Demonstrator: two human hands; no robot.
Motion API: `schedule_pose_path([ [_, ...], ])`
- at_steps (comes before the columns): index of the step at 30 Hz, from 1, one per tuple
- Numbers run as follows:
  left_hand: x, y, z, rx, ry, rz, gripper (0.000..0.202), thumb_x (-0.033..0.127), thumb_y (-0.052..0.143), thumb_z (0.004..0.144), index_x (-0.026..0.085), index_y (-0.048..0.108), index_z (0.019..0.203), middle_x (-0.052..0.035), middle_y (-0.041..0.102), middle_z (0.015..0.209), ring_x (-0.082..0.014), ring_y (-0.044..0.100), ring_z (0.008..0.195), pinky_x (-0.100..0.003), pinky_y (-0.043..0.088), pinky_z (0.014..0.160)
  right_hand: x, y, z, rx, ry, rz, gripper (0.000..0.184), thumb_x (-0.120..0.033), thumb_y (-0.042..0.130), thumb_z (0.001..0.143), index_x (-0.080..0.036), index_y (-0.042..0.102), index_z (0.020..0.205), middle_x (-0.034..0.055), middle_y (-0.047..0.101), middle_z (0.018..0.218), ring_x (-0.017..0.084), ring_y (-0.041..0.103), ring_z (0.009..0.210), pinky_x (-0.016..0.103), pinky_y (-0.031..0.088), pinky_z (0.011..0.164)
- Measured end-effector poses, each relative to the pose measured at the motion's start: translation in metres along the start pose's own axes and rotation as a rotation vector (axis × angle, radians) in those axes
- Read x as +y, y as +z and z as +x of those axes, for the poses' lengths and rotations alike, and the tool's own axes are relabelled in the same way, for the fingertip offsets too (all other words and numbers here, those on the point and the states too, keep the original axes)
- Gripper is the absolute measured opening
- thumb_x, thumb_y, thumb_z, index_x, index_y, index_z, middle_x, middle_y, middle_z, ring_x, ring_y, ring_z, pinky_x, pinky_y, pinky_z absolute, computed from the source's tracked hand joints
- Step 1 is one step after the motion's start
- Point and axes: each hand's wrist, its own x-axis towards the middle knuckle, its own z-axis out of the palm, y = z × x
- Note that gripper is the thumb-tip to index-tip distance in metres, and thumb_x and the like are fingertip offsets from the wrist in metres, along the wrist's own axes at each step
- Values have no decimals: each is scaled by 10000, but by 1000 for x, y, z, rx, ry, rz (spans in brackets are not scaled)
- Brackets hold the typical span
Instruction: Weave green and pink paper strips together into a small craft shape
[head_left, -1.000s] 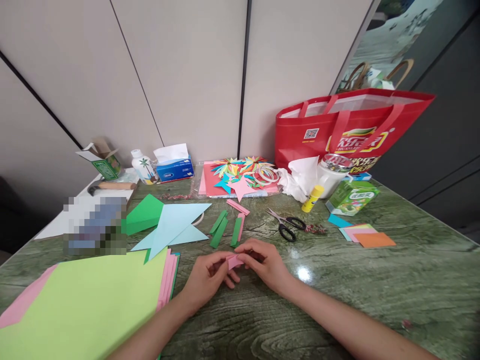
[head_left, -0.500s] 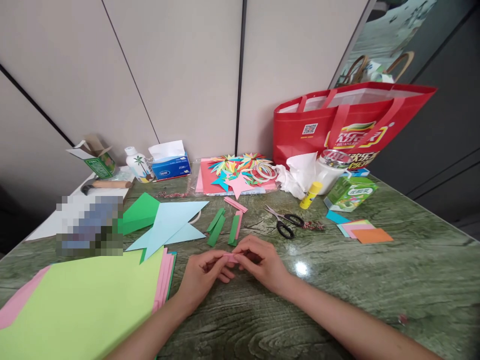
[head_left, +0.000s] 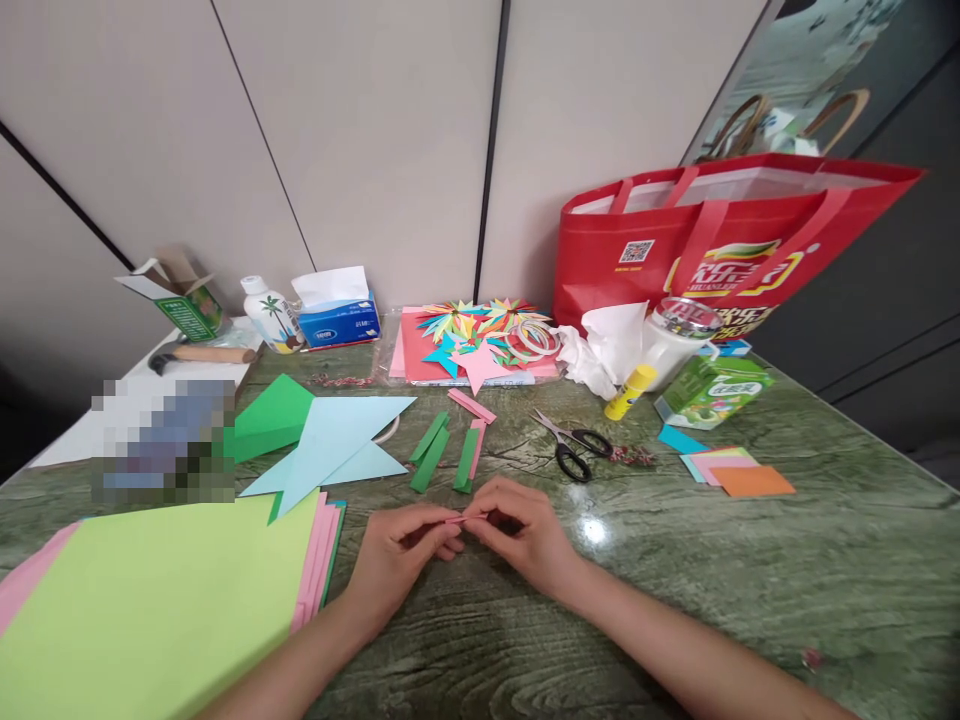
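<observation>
Between my two hands is a small folded strip of pink paper (head_left: 456, 519), seen nearly edge-on. My left hand (head_left: 405, 545) pinches its left end between thumb and forefinger, and my right hand (head_left: 517, 520) pinches the right end. The fingers hide much of the strip. Just beyond my hands lie folded green paper strips (head_left: 431, 458), a green strip (head_left: 468, 455) over a pink one, and another folded pink strip (head_left: 472, 406). Black-handled scissors (head_left: 571, 442) rest past my right hand, blades pointing away to the left.
Left are a stack of coloured sheets (head_left: 180, 600), light blue folded paper (head_left: 337, 430) and a hammer (head_left: 210, 353). Paper stars (head_left: 480, 362) lie at the back. A glue stick (head_left: 630, 392), a mug (head_left: 671, 345), a green carton (head_left: 712, 392), a red bag (head_left: 637, 290) and small coloured papers (head_left: 750, 480) are right.
The pink strip has turned from showing its flat face to nearly edge-on. Both hands keep their pinch and have hardly moved. The view has shifted slightly.
</observation>
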Motion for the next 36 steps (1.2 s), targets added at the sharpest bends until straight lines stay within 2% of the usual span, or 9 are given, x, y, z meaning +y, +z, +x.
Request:
schedule_pose_path([
  [11,0,1,-1,35,-73,-78,179,288,669,680,130,706,755,-44,707,607,-189,666,537,-298,579,552,0,1,0,-1,-15,8,112,-247,570,790,-183,656,758,42,610,696,126,550,627,233,411,535],
  [25,-1,0,-1,42,-40,-70,159,301,672,676,156,710,728,-33,715,643,-191,675,572,-293,587,572,-1,1,0,8,22,18,116,-264,581,779,-174,649,751,43,609,694,114,517,594,219,385,507],
  [28,0,0,-1,50,-28,-77,155,300,665,686,162,711,738,-31,718,666,-188,677,585,-294,588,582,-1,2,0,27,113,117,144,-317,634,735,-173,638,746,36,601,699,115,518,596,218,395,506],
  [32,0,0,-1,78,-64,-116,162,303,671,679,155,705,736,-35,721,678,-200,681,606,-307,588,586,-2,3,2,20,276,387,223,-371,672,685,-167,596,734,10,572,679,101,518,561,220,437,521],
  [36,2,0,-1,86,-79,-155,147,281,674,679,148,700,735,-37,721,679,-198,682,615,-297,585,588,-6,3,4,20,291,462,231,-379,667,688,-167,578,679,1,564,647,102,520,564,228,452,541],
])
